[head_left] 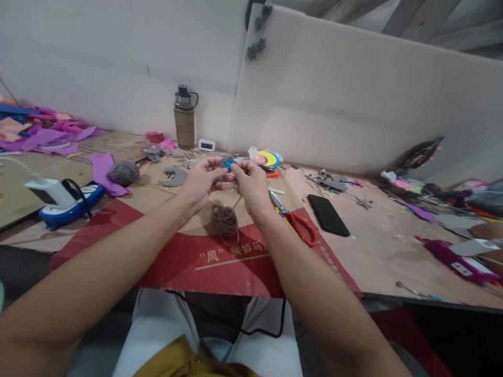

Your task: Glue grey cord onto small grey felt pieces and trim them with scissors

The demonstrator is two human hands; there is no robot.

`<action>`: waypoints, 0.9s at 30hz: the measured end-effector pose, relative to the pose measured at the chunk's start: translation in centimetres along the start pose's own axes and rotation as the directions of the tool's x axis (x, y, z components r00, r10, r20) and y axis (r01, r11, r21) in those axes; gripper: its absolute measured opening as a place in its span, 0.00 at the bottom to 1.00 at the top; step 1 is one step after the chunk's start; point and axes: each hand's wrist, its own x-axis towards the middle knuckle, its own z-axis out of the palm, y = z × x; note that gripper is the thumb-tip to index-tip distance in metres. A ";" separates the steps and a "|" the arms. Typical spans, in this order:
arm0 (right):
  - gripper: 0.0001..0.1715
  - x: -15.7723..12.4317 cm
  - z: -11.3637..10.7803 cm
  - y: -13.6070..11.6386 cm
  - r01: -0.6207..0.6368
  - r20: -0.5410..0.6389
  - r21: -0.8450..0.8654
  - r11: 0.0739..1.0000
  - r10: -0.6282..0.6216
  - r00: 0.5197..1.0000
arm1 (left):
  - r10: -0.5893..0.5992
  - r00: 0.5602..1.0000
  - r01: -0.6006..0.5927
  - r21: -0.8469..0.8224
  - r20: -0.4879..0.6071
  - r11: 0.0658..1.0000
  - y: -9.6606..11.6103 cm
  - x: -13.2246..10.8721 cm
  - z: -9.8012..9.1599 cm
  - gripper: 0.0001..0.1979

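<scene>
Both my hands meet over the middle of the table, pinching a small blue and grey piece (227, 164) between them. My left hand (202, 180) grips its left side with thumb and fingertips. My right hand (251, 180) holds the right side, thumb against the piece. What exactly the piece is cannot be made out at this size. A grey strand runs down beside my right hand to a loose tangle of grey yarn (226, 220) lying below on the red and brown cardboard (243, 272). Orange-handled scissors (301, 228) lie just right of my right forearm.
A water bottle (184, 120) and a small white clock (206, 145) stand by the wall. At left are a grey yarn ball (123, 173), purple scraps (104, 170) and a blue power strip (73, 207). On the right lie a black phone (328, 214) and a magenta power strip (458, 260).
</scene>
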 end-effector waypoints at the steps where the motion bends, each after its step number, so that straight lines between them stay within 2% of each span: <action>1: 0.10 0.1 -0.1 -0.1 -0.003 0.012 -0.007 1.000 0.003 1.000 | 0.000 1.000 -0.001 0.029 0.029 1.000 0.0 0.0 -0.1 0.10; 4: 0.10 0.3 -0.8 -0.5 0.011 0.060 -0.103 0.995 -0.005 0.998 | -0.019 0.993 0.001 0.155 0.115 0.988 0.4 0.1 -0.5 0.06; 6: 0.11 0.6 -1.4 -0.6 0.013 0.126 -0.165 0.986 0.008 0.992 | -0.011 0.993 -0.017 0.226 0.120 0.974 0.9 0.4 -1.1 0.05; 10: 0.12 0.8 -2.2 -0.7 -0.036 0.260 -0.194 0.980 0.086 0.962 | -0.033 0.988 -0.024 0.360 0.150 0.933 1.7 1.0 -2.0 0.08; 14: 0.10 0.6 -2.3 -0.9 -0.072 0.280 -0.211 0.975 0.131 0.951 | -0.072 0.975 -0.036 0.467 0.212 0.884 2.2 0.8 -2.3 0.06; 20: 0.12 0.2 -2.0 -1.6 -0.220 0.270 -0.137 0.966 0.251 0.930 | -0.091 0.979 0.005 0.426 0.183 0.905 1.8 1.0 -2.4 0.06; 24: 0.12 0.2 -1.8 -1.8 -0.231 0.288 -0.097 0.968 0.250 0.924 | -0.053 0.981 -0.028 0.407 0.187 0.913 1.2 1.4 -2.6 0.06; 27: 0.08 0.2 -1.6 -1.6 -0.226 0.276 -0.081 0.971 0.240 0.931 | -0.039 0.983 -0.036 0.401 0.178 0.915 1.1 1.5 -2.7 0.06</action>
